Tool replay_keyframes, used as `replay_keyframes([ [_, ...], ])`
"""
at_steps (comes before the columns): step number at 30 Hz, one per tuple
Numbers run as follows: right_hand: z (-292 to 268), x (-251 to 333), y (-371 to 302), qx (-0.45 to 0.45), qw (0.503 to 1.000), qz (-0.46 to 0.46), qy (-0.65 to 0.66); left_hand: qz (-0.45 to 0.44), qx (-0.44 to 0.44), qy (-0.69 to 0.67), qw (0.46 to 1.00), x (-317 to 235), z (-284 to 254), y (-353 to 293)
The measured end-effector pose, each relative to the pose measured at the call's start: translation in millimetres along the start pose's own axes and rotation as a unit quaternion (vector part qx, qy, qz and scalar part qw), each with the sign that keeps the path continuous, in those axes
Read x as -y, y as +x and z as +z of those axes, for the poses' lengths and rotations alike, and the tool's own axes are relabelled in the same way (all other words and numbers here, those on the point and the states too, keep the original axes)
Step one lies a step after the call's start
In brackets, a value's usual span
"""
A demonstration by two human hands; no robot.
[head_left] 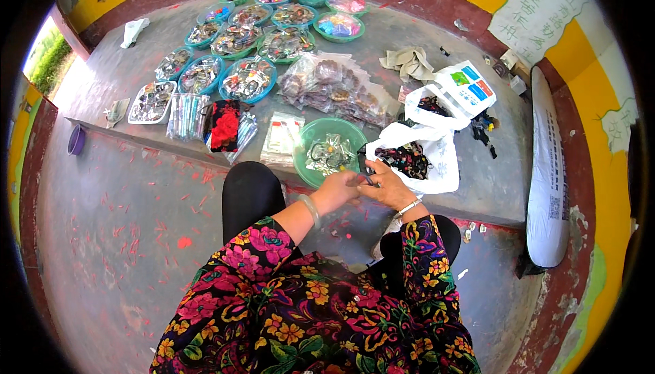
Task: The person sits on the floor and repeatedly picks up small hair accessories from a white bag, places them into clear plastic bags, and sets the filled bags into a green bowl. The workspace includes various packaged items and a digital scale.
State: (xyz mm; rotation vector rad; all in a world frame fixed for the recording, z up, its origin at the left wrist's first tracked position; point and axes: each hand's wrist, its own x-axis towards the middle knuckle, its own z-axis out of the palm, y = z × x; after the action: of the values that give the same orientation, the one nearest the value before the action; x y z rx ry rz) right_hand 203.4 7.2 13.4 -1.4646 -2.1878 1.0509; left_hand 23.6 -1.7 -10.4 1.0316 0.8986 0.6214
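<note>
My left hand (336, 193), a pale bangle at its wrist, is closed with its fingertips meeting those of my right hand (389, 187). A small dark loop-like thing shows between the fingers; I cannot make out its kind. Both hands are over the front edge of a raised concrete platform (477, 200). Just beyond them is a green plastic basin (305, 143) holding small clear packets. Beside my right hand, an open white plastic bag (445, 169) contains many dark, multicoloured small items.
Several basins of packaged trinkets (249, 77) cover the platform's far left. A heap of bagged beads (341, 87) lies mid-platform, near a second white bag (462, 91). Packets of pens (187, 116) and a red-black pouch (225, 126) sit at the front edge. A long white wrapped bundle (548, 169) leans right.
</note>
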Motion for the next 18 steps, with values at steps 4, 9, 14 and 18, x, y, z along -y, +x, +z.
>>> replay_keyframes([
  [4, 4, -5, 3, 0.046, 0.998, -0.016, -0.046, 0.008, 0.000, 0.027, 1.000, 7, -1, 3],
  [9, 14, -17, 7, 0.003, 1.000, -0.022, -0.003, -0.007, 0.013, 0.038, 0.999, -6, 2, -4],
  [14, -2, -8, 4, -0.002, 0.999, 0.039, 0.017, -0.052, 0.022, 0.002, 0.998, -2, -8, -1],
  [18, 5, -15, 6, 0.021, 0.997, 0.059, 0.053, -0.095, 0.030, 0.023, 0.995, 1, -6, 0],
])
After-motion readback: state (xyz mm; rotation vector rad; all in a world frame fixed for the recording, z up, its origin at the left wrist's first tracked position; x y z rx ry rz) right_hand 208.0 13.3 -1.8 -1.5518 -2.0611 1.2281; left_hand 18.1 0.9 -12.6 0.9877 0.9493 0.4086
